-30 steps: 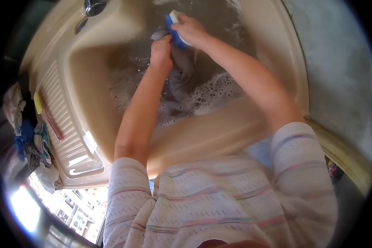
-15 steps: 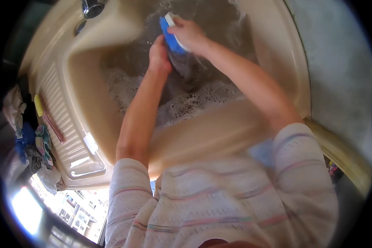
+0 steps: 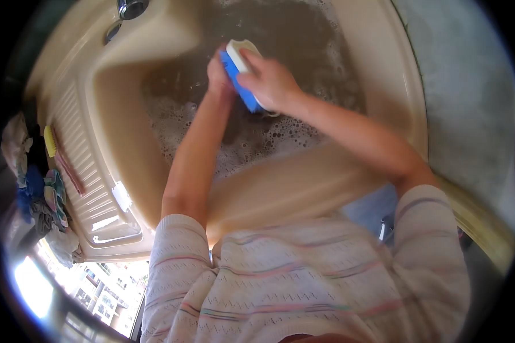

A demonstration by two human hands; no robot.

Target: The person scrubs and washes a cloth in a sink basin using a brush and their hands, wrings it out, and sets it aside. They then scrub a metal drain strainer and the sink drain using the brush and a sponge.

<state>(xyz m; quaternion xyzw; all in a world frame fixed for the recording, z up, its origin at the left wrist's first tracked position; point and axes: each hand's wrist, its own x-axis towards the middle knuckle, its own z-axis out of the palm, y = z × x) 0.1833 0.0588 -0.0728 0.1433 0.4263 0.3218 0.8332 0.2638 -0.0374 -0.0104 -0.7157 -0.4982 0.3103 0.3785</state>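
Note:
My right hand (image 3: pixel 269 83) is closed around a scrub brush with a white back (image 3: pixel 241 51) and blue bristles (image 3: pixel 240 86). Behind the bristles, my left hand (image 3: pixel 218 74) is partly hidden, its fingers curled. What it grips cannot be made out; a small pale edge shows below the brush. Both hands are over the murky, sudsy water (image 3: pixel 280 28) in a beige sink (image 3: pixel 280 183).
A ribbed drainboard (image 3: pixel 88 154) on the left holds a yellow-bristled brush (image 3: pixel 50 141) with a pink handle and a white object (image 3: pixel 121 196). Crumpled cloths (image 3: pixel 37 194) lie beyond it. A tap (image 3: pixel 133 8) stands at the upper left.
My right hand and the brush have come down toward me. The grey cloth that showed under the brush is now out of sight. My left hand stays behind the bristles.

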